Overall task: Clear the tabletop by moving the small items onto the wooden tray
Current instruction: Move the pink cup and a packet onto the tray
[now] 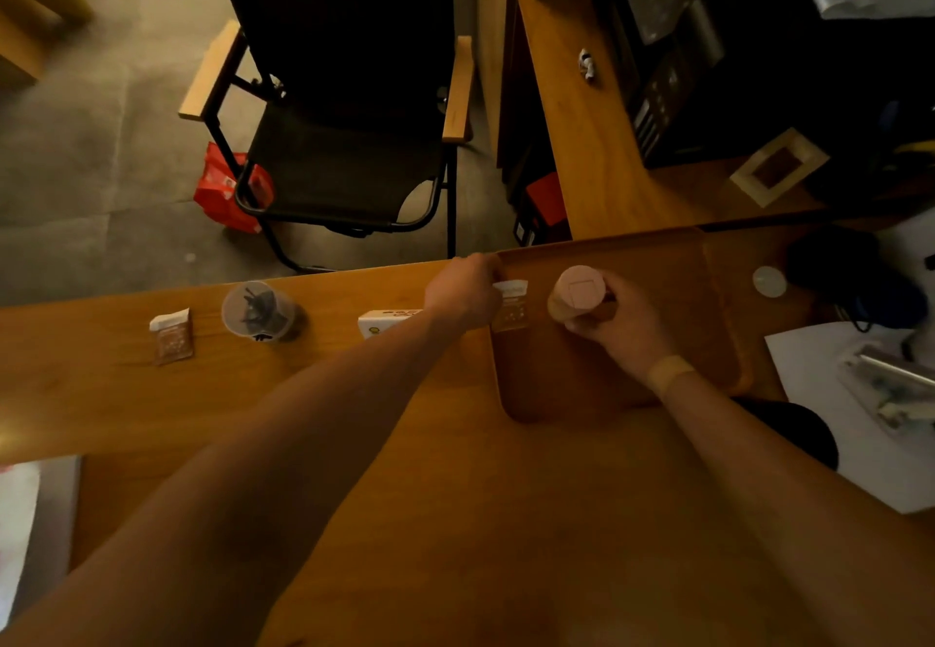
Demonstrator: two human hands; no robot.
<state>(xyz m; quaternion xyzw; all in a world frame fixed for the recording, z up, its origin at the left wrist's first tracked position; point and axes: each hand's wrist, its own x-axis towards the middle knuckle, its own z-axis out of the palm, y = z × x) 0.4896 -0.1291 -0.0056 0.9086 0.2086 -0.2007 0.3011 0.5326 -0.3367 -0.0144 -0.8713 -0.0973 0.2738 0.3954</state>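
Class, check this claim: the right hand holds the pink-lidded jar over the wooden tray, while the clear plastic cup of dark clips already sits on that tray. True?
Not quite. The head view shows the clear plastic cup of dark clips on the bare tabletop, left of the wooden tray. The right hand does hold the pink-lidded jar over it.

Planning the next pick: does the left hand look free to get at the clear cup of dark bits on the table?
Probably not yet: the left hand is busy with a snack packet at the tray edge. The path to the clear cup looks open otherwise.
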